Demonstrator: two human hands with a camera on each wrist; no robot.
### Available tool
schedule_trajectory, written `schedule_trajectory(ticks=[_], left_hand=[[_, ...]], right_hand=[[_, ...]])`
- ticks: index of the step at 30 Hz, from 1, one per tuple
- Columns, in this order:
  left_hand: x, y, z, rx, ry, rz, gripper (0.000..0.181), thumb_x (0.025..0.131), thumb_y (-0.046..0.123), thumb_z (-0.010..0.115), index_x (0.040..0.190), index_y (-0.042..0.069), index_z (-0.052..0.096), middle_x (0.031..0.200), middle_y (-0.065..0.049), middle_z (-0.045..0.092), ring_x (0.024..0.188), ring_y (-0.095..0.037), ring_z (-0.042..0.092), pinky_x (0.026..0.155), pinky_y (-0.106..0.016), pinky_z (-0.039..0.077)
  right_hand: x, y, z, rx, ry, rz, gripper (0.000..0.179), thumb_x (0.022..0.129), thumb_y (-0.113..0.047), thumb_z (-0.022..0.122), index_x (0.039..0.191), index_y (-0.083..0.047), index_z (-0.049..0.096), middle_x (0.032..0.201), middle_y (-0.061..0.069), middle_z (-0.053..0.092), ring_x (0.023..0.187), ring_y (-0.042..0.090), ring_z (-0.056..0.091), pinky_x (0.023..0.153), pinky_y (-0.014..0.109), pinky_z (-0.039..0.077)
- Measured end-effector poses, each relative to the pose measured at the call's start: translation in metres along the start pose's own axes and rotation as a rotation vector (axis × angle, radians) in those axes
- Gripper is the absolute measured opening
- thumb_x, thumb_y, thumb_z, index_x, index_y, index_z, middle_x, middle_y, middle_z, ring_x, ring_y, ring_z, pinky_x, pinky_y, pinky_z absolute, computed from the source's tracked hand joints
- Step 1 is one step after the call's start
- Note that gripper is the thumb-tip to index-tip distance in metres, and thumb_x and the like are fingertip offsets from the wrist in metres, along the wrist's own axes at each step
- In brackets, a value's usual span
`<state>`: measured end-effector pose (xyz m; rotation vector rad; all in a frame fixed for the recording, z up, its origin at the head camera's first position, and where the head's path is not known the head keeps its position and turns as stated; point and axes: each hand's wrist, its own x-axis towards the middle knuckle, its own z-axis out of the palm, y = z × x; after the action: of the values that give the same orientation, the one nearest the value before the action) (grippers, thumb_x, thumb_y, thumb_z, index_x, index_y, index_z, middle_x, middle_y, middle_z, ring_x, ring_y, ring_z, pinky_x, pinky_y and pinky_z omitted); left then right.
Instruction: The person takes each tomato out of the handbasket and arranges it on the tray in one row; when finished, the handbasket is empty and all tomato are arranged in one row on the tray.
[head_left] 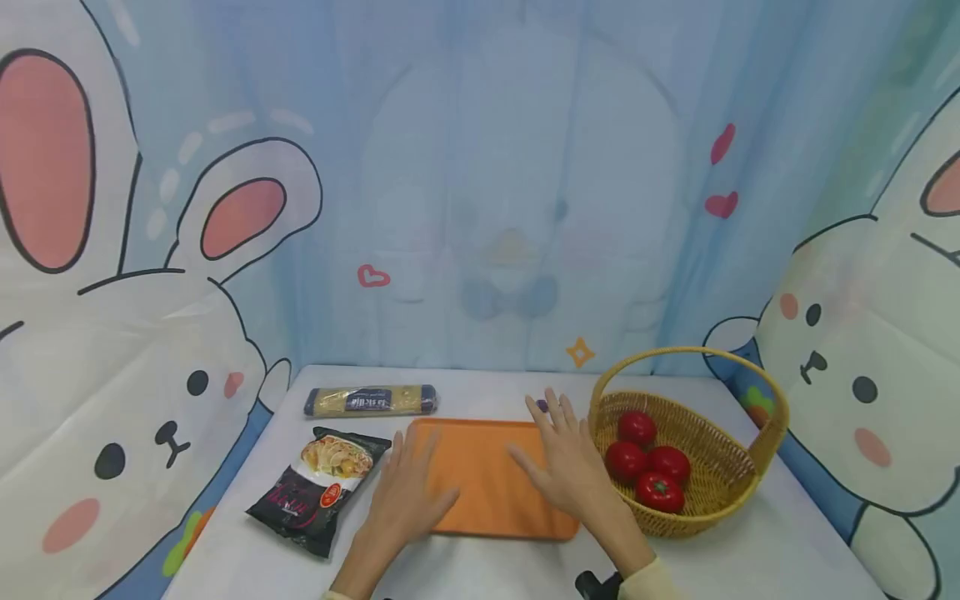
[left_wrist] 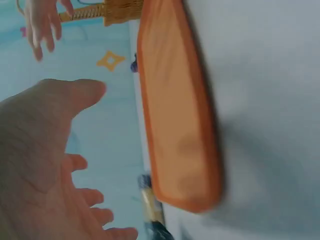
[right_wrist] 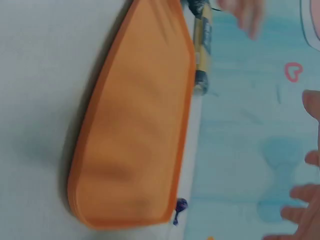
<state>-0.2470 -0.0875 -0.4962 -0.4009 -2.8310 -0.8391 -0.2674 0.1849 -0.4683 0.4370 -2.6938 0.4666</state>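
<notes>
Head camera: high at the near side of the white table [head_left: 480, 575], facing forward and down. Widest, farthest view; takes in both hands and the blue curtain [head_left: 517, 167]. Left wrist camera: low, close, rolled sideways, table to its right; looks past the left hand [head_left: 405, 496] over the orange tray [head_left: 495, 483] toward the right hand [head_left: 566, 467] and part of the basket [head_left: 716, 437]. Right wrist camera: equally close, rolled the opposite way, left hand blurred at top. All three share tray, yellow packet [head_left: 371, 401], small purple thing [right_wrist: 181, 204].
</notes>
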Motion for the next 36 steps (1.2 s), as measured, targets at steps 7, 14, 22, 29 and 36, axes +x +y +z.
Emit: schedule_trajectory(ticks=[7, 14, 22, 29, 36], left_hand=[[-0.044, -0.041, 0.008, -0.048, -0.105, -0.106, 0.108, 0.084, 0.039, 0.093, 0.166, 0.000, 0.035, 0.169, -0.034, 0.031, 0.151, -0.056, 0.039, 0.116, -0.075, 0.040], [-0.054, -0.061, 0.017, -0.121, -0.090, -0.113, 0.097, 0.089, 0.032, 0.089, 0.164, -0.002, 0.037, 0.168, -0.026, 0.040, 0.158, -0.051, 0.032, 0.118, -0.088, 0.007], [-0.057, -0.071, 0.024, -0.097, -0.021, -0.093, 0.080, 0.092, 0.030, 0.083, 0.157, -0.004, 0.050, 0.159, -0.028, 0.052, 0.152, -0.052, 0.041, 0.117, -0.089, 0.011], [-0.057, -0.072, 0.019, -0.017, -0.042, -0.135, 0.074, 0.092, 0.029, 0.084, 0.153, -0.002, 0.055, 0.155, -0.027, 0.057, 0.148, -0.050, 0.048, 0.114, -0.090, 0.019], [-0.046, -0.065, 0.014, 0.034, -0.069, -0.116, 0.074, 0.092, 0.035, 0.085, 0.152, 0.001, 0.057, 0.151, -0.028, 0.060, 0.144, -0.049, 0.053, 0.112, -0.088, 0.029]], right_hand=[[-0.026, 0.021, -0.045, 0.158, 0.061, -0.147, 0.053, 0.094, -0.026, 0.087, 0.141, -0.009, 0.068, 0.138, 0.008, 0.072, 0.128, 0.031, 0.068, 0.103, 0.054, 0.060], [-0.039, 0.064, -0.075, 0.215, 0.088, -0.138, 0.047, 0.084, -0.020, 0.095, 0.126, -0.013, 0.076, 0.121, 0.003, 0.079, 0.112, 0.026, 0.075, 0.091, 0.052, 0.066], [-0.047, 0.118, -0.079, 0.160, 0.093, -0.056, 0.054, 0.081, -0.024, 0.098, 0.126, -0.005, 0.076, 0.119, 0.013, 0.079, 0.105, 0.035, 0.076, 0.087, 0.058, 0.065], [-0.034, 0.161, -0.070, 0.172, -0.053, 0.033, 0.061, 0.087, -0.033, 0.093, 0.131, 0.002, 0.072, 0.125, 0.022, 0.075, 0.110, 0.043, 0.074, 0.089, 0.059, 0.064], [-0.011, 0.195, -0.069, 0.172, -0.128, 0.110, 0.070, 0.094, -0.042, 0.086, 0.140, 0.007, 0.064, 0.128, 0.030, 0.072, 0.118, 0.049, 0.069, 0.097, 0.068, 0.059]])
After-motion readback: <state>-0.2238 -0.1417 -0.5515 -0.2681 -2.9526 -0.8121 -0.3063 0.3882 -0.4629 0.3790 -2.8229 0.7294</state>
